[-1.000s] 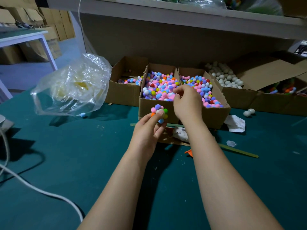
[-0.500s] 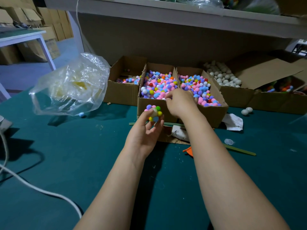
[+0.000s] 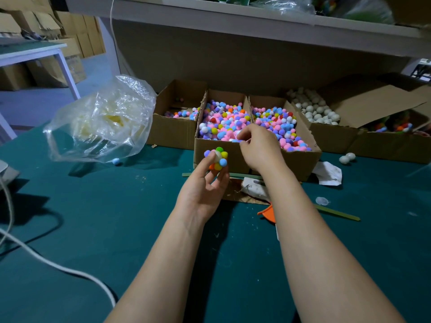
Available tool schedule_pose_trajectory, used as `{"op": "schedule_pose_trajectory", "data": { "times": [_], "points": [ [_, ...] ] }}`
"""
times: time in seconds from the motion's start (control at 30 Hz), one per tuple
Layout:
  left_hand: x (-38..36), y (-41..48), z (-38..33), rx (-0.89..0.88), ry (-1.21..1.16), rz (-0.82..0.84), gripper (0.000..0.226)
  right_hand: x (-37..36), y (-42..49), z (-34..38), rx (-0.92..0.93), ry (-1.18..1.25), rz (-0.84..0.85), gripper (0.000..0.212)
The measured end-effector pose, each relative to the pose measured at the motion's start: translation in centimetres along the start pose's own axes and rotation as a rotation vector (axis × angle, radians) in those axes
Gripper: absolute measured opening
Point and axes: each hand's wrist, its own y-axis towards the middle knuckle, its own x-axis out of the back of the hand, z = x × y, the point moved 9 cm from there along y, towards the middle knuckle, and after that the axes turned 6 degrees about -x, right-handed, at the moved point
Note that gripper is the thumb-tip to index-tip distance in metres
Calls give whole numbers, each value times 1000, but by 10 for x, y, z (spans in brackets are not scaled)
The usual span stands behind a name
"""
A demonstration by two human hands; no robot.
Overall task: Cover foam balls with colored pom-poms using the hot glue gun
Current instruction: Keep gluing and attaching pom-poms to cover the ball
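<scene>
My left hand [image 3: 204, 187] holds up a white foam ball [image 3: 217, 158] partly covered with purple, green, yellow, blue and orange pom-poms, in front of the middle cardboard box [image 3: 210, 157]. That box holds loose colored pom-poms [image 3: 221, 122]. My right hand [image 3: 258, 145] hangs over its near edge with fingertips pinched together among the pom-poms; whether it holds one is hidden. An orange part of the glue gun [image 3: 267, 212] shows beside my right forearm.
A second pom-pom box [image 3: 303, 157] sits right of the first, a nearly bare box [image 3: 172, 134] to the left, and a box of white foam balls [image 3: 312, 110] farther right. A clear plastic bag [image 3: 102, 122] lies left. A white cable [image 3: 46, 262] crosses the green table.
My right hand has drawn back from deep in the pom-pom box to its near edge. My left hand has turned the foam ball slightly and kept it raised.
</scene>
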Motion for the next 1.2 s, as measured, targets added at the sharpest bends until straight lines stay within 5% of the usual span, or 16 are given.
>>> {"op": "schedule_pose_trajectory", "data": {
  "times": [0.17,0.3,0.57,0.67,1.2],
  "points": [
    [0,1,-2,-5,-23,6,21,23,-20,0,68,352,-197,12],
    [-4,3,-2,-32,53,53,17,16,-41,-8,68,570,-85,11],
    [-19,2,-8,-121,70,230,39,7,-61,-19,72,629,-92,7],
    [-21,2,-9,-158,99,260,31,9,-65,-16,104,620,-140,8],
    [-8,5,-11,-179,120,128,18,-2,-72,-1,193,520,-79,23]
  ]
}}
